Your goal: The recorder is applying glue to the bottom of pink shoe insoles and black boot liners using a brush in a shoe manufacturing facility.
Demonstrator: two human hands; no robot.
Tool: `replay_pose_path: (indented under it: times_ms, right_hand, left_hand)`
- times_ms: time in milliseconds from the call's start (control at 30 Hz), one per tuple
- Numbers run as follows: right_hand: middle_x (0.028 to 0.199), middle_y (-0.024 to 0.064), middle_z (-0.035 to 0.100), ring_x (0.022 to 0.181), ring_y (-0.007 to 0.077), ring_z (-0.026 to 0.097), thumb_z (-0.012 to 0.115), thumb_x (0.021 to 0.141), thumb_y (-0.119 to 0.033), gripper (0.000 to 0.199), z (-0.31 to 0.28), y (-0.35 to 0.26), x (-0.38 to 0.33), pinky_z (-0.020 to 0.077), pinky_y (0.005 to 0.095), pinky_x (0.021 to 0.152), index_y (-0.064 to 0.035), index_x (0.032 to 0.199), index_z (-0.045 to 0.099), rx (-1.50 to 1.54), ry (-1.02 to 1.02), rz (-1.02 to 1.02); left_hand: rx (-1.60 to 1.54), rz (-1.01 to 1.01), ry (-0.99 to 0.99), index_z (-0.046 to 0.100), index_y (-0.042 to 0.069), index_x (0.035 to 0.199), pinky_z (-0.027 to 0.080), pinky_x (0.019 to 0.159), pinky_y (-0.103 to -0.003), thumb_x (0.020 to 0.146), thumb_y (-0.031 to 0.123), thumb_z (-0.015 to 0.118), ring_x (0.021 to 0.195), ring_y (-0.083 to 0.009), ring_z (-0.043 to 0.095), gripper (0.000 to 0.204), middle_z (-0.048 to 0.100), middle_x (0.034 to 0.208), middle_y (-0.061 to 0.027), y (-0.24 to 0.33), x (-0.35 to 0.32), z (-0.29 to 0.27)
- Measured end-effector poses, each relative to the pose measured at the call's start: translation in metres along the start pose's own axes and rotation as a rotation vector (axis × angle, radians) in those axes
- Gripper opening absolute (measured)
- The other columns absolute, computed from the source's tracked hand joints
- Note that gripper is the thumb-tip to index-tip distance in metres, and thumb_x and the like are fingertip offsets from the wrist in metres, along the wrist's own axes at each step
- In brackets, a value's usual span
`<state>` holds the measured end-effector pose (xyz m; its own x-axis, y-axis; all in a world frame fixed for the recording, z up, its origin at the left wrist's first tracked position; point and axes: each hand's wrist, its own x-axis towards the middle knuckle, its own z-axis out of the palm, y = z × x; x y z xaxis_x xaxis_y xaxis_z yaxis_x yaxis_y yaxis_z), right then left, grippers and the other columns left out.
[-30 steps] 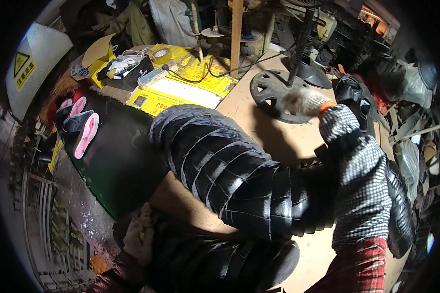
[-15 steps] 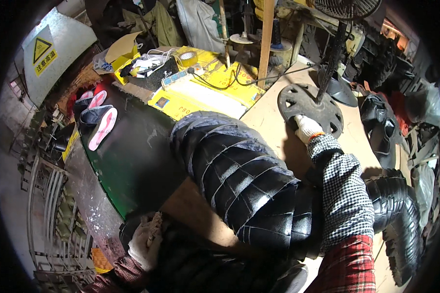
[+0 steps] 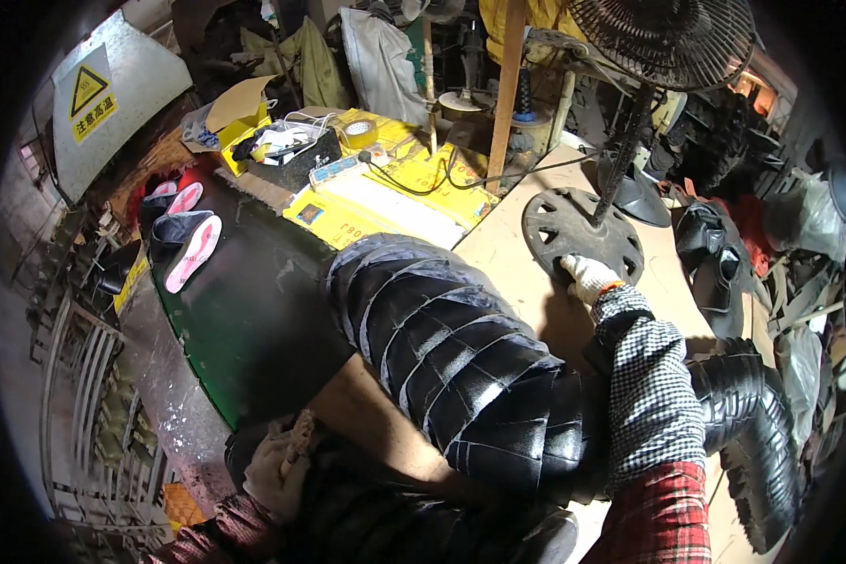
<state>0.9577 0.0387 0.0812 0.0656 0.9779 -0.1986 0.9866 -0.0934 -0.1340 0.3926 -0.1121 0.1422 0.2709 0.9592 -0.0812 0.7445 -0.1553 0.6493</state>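
A white glove covers my right hand (image 3: 592, 276), its fingers closed on the near rim of a round black fan base (image 3: 547, 226) with cut-out holes. From that base a dark pole rises to a caged fan head (image 3: 667, 42). Lower left, my gloved left hand (image 3: 274, 470) is closed around a worn brown stick-like tool (image 3: 300, 436), perhaps a brush; its lower end is hidden. Between my arms lies a long curved row of overlapping shiny black pieces (image 3: 461, 367). More black material in front of me is too dark to make out.
Slippers with pink-and-white soles (image 3: 195, 254) lie on a dark green sheet (image 3: 244, 320). Behind are a power strip (image 3: 343, 167), yellow tape (image 3: 359, 134) and a wooden post (image 3: 506, 103). Black shoes (image 3: 710, 254) and a black boot (image 3: 761, 442) are at right.
The whole view has shifted slightly, so more of the fan head shows. My right hand stays on the fan base, and my left hand keeps hold of the brown tool.
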Motion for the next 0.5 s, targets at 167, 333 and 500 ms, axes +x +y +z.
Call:
replay_pose_path:
  times_ms: [167, 333, 500]
  right_hand:
    - [0.118, 0.0170, 0.064, 0.113, 0.0355, 0.060, 0.060, 0.084, -0.005, 0.038, -0.004, -0.010, -0.010, 0.0446, 0.0398, 0.099, -0.0100, 0.122, 0.059, 0.082, -0.021, 0.086]
    - [0.120, 0.0200, 0.061, 0.115, 0.0390, 0.056, 0.075, 0.072, -0.006, 0.056, 0.009, 0.012, 0.002, 0.0476, 0.0412, 0.095, -0.0055, 0.124, 0.056, 0.058, 0.059, -0.025]
    - [0.125, 0.0187, 0.058, 0.118, 0.0376, 0.055, 0.066, 0.077, 0.000, 0.053, 0.001, 0.006, -0.011, 0.0458, 0.0416, 0.099, -0.0094, 0.129, 0.056, -0.060, 0.018, 0.029]
  left_hand:
    - [0.051, 0.101, 0.008, 0.060, -0.001, 0.120, 0.038, 0.107, -0.039, 0.094, 0.012, 0.053, 0.129, -0.0341, 0.049, 0.030, 0.052, 0.135, -0.0241, 0.002, 0.000, -0.008]
    - [0.015, -0.014, 0.011, 0.063, 0.001, 0.119, 0.038, 0.107, -0.041, 0.093, 0.016, 0.056, 0.126, -0.0348, 0.052, 0.031, 0.058, 0.128, -0.0226, 0.003, -0.001, -0.002]
    - [0.072, 0.084, 0.119, 0.069, 0.003, 0.110, 0.043, 0.105, -0.043, 0.085, 0.015, 0.066, 0.115, -0.0338, 0.059, 0.027, 0.065, 0.114, -0.0185, -0.005, -0.003, 0.000]
